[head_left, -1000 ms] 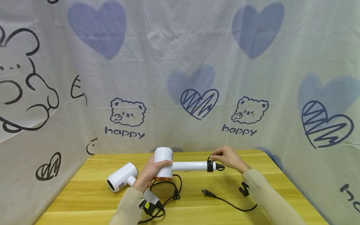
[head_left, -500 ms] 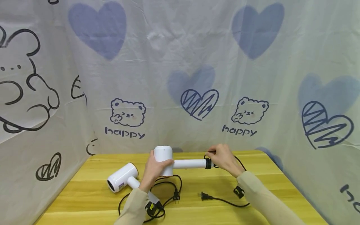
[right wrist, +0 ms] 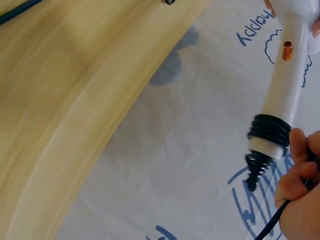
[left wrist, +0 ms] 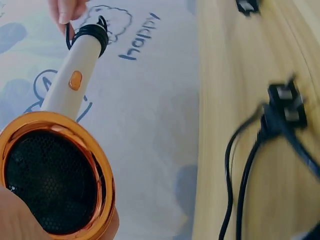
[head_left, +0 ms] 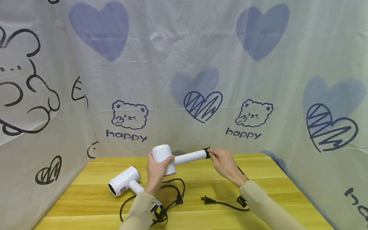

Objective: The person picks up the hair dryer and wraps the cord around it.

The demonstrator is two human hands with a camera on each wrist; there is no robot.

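My left hand (head_left: 155, 171) grips a white hair dryer (head_left: 188, 157) by its head, thumb across the barrel, above the table. The left wrist view shows the dryer's copper-ringed mesh end (left wrist: 52, 182) and the orange switch (left wrist: 75, 80) on its handle. Several turns of black cord (right wrist: 270, 131) are wound round the handle's end, where the ribbed cord sleeve (right wrist: 255, 170) sticks out. Beside the coil, my right hand (head_left: 225, 162) pinches the cord. From there the loose cord passes under the right wrist to a plug (head_left: 208, 200) on the table.
On the yellow wood-grain table (head_left: 273, 179), a second white hair dryer (head_left: 125, 181) lies to the left, partly hidden by the left forearm. Its black cord loops near the middle, with a plug (head_left: 179, 200). A pale curtain (head_left: 178, 134) with printed hearts and bears hangs behind the table.
The held dryer has risen slightly, its handle end now tilted upward. My right hand has moved left with the cord, round the handle end. The loose plug has slid a little left.
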